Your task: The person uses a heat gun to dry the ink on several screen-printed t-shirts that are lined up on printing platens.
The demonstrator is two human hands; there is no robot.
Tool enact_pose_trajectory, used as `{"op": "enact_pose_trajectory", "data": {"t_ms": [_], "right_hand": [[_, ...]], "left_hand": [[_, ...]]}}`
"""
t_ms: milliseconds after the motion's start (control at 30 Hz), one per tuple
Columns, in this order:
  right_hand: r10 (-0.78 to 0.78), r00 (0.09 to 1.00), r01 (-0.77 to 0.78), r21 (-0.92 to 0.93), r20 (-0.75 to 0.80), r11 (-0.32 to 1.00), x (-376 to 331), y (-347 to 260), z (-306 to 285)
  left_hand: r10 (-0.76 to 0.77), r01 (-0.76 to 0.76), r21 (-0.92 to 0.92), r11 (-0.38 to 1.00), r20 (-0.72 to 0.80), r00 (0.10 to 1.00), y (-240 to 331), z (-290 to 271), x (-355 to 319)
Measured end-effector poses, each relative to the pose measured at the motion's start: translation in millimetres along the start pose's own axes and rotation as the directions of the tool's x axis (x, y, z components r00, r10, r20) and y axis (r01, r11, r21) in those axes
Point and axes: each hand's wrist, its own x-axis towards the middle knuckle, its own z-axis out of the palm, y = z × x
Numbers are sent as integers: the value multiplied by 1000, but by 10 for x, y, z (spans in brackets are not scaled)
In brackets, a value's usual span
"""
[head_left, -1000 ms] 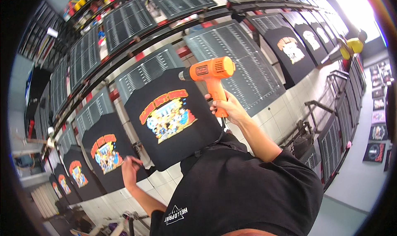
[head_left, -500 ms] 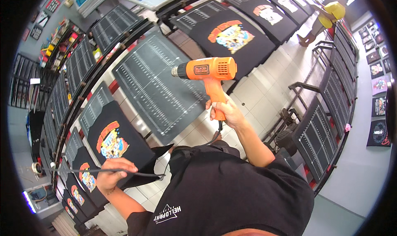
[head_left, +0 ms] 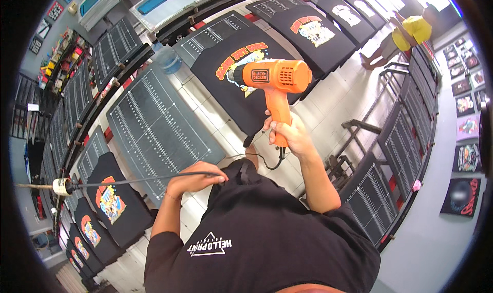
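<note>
My right hand (head_left: 294, 134) is wrapped round the handle of an orange heat gun (head_left: 280, 76), whose dark nozzle points left. The gun is held up in front of a black T-shirt (head_left: 221, 100) with a colourful print, spread on a grey board. My left hand (head_left: 196, 179) is closed on a black power cord (head_left: 131, 180), pulled out to the left toward a white-and-black connector (head_left: 62, 186). More cord (head_left: 275, 165) hangs in a loop from the bottom of the gun's handle toward my waist.
A bare grey board with white ruled marks (head_left: 154, 121) lies left of centre, a clear blue-tinted plastic container (head_left: 168, 60) beyond it. More printed shirts (head_left: 110, 203) lie on boards at left and far right. Dark racks (head_left: 377, 195) line the right. A person in yellow (head_left: 413, 32) stands far right.
The view has shifted rightward along the boards. The heat gun is now in front of a printed shirt rather than the bare board. My left hand has come closer to my waist, still on the cord.
</note>
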Motion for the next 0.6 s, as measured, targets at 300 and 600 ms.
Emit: {"op": "enact_pose_trajectory", "data": {"t_ms": [300, 600], "right_hand": [[328, 920, -237, -362, 213, 902, 1290, -766, -636], [685, 594, -47, -831, 423, 554, 3025, -1334, -592]], "left_hand": [[-280, 225, -288, 931, -169, 945, -675, -75, 954], [-669, 87, -755, 650, -513, 538, -640, 506, 616]]}}
